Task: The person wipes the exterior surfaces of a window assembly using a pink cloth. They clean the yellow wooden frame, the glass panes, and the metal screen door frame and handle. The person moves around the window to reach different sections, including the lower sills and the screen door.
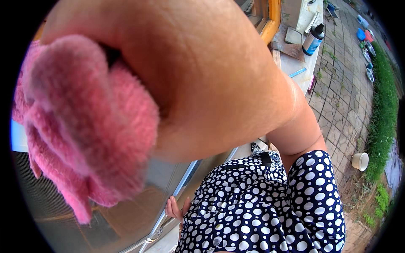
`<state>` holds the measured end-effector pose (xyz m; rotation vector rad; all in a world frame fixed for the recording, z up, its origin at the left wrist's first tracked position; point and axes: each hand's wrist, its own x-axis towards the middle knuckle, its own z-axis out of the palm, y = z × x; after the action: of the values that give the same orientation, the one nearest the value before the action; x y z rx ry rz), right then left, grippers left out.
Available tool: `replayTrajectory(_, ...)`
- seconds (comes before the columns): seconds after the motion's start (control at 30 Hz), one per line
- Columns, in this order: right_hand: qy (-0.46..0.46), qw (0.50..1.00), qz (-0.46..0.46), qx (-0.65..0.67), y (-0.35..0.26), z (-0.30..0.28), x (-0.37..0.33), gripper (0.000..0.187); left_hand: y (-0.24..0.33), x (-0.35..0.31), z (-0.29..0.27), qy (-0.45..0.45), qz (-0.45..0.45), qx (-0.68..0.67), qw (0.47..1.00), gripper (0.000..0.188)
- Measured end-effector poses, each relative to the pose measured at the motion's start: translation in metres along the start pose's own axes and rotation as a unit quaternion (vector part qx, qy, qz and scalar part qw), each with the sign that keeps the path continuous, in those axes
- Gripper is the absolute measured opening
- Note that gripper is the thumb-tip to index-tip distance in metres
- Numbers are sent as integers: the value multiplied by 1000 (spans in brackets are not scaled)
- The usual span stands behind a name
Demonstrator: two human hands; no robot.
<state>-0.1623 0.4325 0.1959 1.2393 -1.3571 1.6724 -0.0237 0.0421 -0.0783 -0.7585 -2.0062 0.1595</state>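
My right arm reaches across the upper picture to the left, very close. At its end a pink fluffy cloth (90,114) is wrapped over my right hand (112,55), whose fingers are mostly hidden. The cloth hangs down in folds in front of a window pane (162,177) with a mesh screen (46,202) beside it. Lower down, my left hand (176,208) is at the metal window frame (158,221), its fingers over the edge and the thumb apart on the near side.
On a ledge at the upper right stand a dark bottle with a blue label (313,40), a scraper blade (293,51) and a light-blue strip (298,72). Beyond lie paving (337,90), grass (382,109) and a white bucket (360,161). An orange wooden frame (272,25) borders the top.
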Motion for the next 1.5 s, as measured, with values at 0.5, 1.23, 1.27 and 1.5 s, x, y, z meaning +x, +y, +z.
replayTrajectory(0.5,89,954,207,-198,32,6,-141,33,-34,45,-35,-200,115,-57,971,22)
replayTrajectory(1.23,-33,837,475,-268,53,-32,-189,20,-45,71,12,-117,135,-149,973,19)
replayTrajectory(1.27,-27,834,482,-269,51,-30,-190,20,-45,69,11,-119,136,-149,972,19)
replayTrajectory(1.5,-26,812,520,-265,70,-41,-188,29,-46,91,20,-126,175,-132,967,10)
